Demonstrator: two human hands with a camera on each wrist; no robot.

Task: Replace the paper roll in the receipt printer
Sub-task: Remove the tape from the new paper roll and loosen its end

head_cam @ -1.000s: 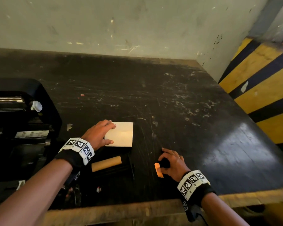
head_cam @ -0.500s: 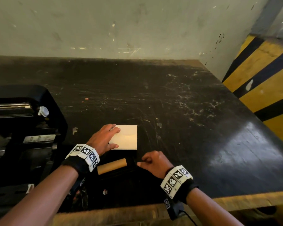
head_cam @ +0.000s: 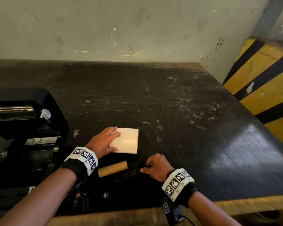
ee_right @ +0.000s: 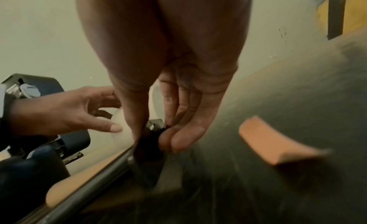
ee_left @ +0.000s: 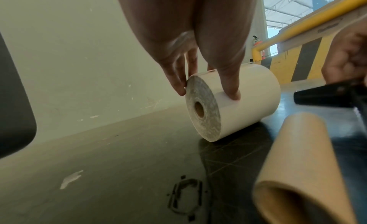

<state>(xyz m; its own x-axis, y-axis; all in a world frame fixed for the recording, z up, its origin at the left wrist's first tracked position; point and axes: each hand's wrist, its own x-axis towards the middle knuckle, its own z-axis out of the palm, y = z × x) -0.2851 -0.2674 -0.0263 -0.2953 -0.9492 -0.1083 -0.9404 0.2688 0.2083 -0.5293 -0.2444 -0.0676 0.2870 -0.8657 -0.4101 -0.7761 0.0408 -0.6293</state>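
White paper, the new roll (head_cam: 127, 140), lies on its side on the table (head_cam: 186, 111) and is gripped at its 9 o'clock end by the left hand (head_cam: 103, 141). At 5 o'clock from it, a black spindle (head_cam: 129, 173) is pinched by the right hand (head_cam: 157, 167). The spindle should be aimed straight through the roll's core, the roll held steady. The printer (head_cam: 23, 128) stands open at 9 o'clock.

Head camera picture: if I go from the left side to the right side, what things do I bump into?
Printer → left hand → paper roll → right hand → striped barrier.
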